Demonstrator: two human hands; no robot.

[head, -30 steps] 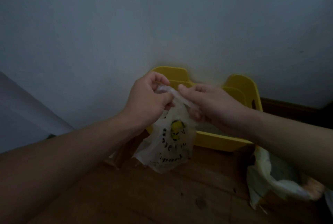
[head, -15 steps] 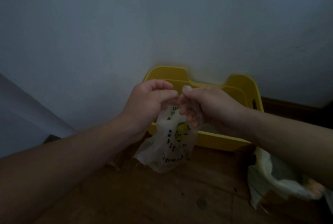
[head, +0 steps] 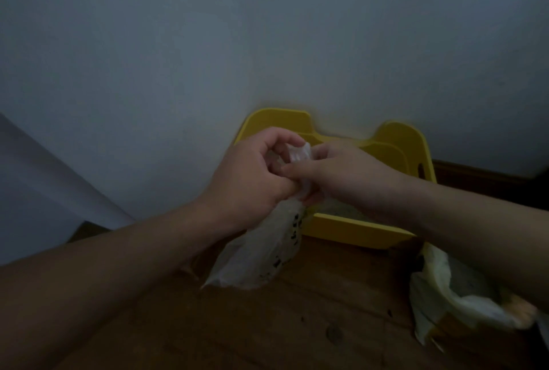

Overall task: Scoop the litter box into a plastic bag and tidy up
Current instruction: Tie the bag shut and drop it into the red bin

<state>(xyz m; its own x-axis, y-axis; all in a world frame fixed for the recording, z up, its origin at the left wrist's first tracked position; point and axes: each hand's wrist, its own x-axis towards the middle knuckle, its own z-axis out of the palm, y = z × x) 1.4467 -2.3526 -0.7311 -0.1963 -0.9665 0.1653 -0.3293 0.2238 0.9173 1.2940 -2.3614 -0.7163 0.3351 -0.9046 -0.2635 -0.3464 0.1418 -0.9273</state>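
A small translucent plastic bag [head: 261, 250] with black print hangs in front of the yellow litter box [head: 359, 227], which stands against the wall. My left hand [head: 252, 179] grips the bag's twisted top, fingers curled round it. My right hand [head: 341, 173] pinches the same bunched top from the right, and a white fold of plastic sticks up between the two hands. The hands and the bag hide most of the litter box's inside.
A pale wall [head: 267, 27] fills the upper view. A crumpled cream bag [head: 454, 301] lies on the wooden floor [head: 297, 325] at the right. A dark wooden skirting [head: 481, 179] runs behind the box on the right.
Both hands have closed tighter together on the bag's top. The bag has turned, so its yellow print no longer faces me, and its neck looks more twisted.
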